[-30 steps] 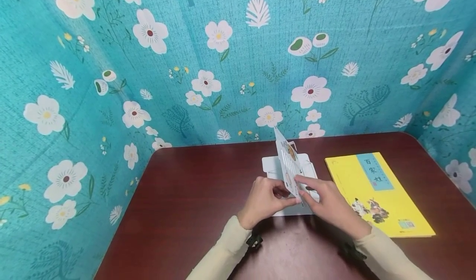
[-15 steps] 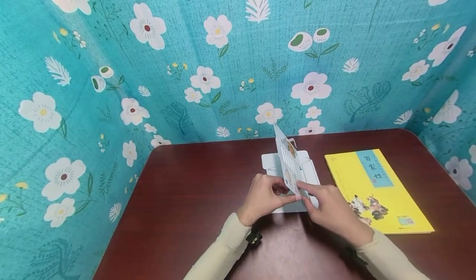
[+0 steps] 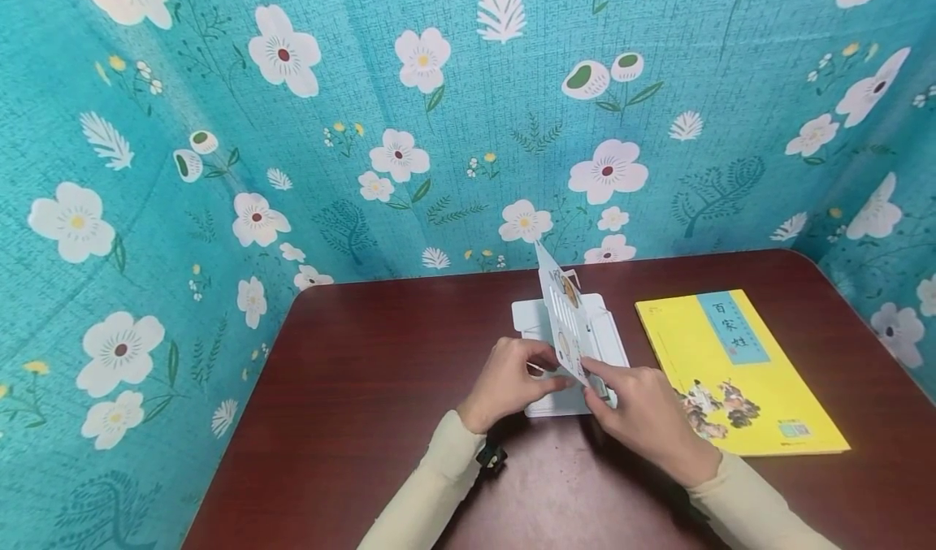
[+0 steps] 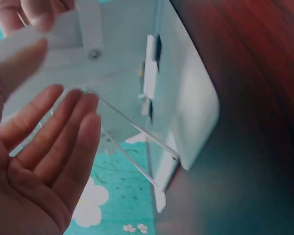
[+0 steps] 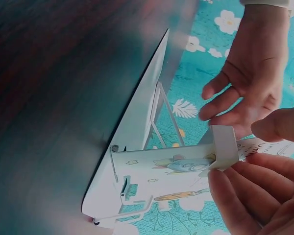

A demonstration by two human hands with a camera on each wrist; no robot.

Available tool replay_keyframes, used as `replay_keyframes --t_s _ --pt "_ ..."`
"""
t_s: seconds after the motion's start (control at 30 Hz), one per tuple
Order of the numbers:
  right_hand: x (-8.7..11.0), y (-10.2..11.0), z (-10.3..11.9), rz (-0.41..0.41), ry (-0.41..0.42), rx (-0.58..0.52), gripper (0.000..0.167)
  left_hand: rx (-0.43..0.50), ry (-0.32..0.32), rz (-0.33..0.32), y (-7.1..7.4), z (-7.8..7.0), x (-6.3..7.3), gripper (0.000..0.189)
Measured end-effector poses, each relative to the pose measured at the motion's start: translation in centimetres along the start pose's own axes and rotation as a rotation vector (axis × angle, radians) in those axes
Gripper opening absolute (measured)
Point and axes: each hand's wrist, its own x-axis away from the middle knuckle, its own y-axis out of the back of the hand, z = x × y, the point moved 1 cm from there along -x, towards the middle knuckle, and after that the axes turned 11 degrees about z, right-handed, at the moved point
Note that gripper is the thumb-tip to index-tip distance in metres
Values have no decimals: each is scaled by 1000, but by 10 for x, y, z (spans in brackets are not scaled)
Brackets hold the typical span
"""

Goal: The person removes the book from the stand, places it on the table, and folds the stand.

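Observation:
A white folding book stand (image 3: 566, 314) with printed cartoon pictures stands on the table, its back panel raised steeply from the flat base (image 3: 537, 319). On the panel's right side, my right hand (image 3: 647, 410) pinches the near end between thumb and fingers, close to a white bent tab (image 5: 225, 147). My left hand (image 3: 506, 383) is at the panel's left side, thumb and fingers spread and loosely bent, with nothing held. Thin wire struts (image 4: 137, 125) link panel and base in the left wrist view.
To the right lies a yellow book (image 3: 738, 379) with a blue title label. The dark red table (image 3: 380, 371) meets a teal flowered cloth (image 3: 439, 127) at its back and sides.
My left thumb has come away from the panel's near edge and the left hand has drawn slightly left. My right hand keeps hold of the stand, which stays at about the same angle.

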Motion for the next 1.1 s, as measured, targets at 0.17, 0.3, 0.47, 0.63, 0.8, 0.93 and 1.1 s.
replay_keyframes --t_s 0.17,0.3,0.47,0.63,0.8,0.93,1.1 --pt "0 2 0 21 -22 -25 37 -118 46 -62 -1 13 -4 18" --pt "-1 3 1 30 -24 -26 35 -149 83 -65 -4 21 -5 21" --pt "-2 3 1 24 -17 -27 34 -152 110 -47 -6 26 -8 14" --pt "-2 3 1 23 -15 -28 35 -176 116 -31 -6 28 -11 8" --pt "-2 3 1 37 -28 -35 35 -191 127 -24 -6 28 -12 8" --pt "-2 3 1 43 -29 -45 35 -205 156 4 -7 29 -13 10" --pt "-2 3 0 33 -18 -47 36 -193 182 43 -8 31 -15 13"
